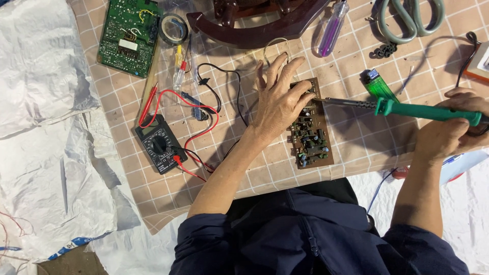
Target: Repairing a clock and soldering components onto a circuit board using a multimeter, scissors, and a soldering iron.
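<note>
left hand (279, 104) flat, fingers spread, pinning brown circuit board (311, 133) on table (356, 137) | right hand (451, 130) fingers wrapped round green soldering iron (407, 108), tip at board's upper edge | advice: keep board pinned, tip steady, fingertips clear

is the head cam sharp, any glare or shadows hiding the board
Head view: sharp and evenly lit, no motion blur. The brown circuit board is clear of glare, partly covered by the left hand. The soldering iron in the right hand casts a soft shadow on the checked tablecloth.
</note>
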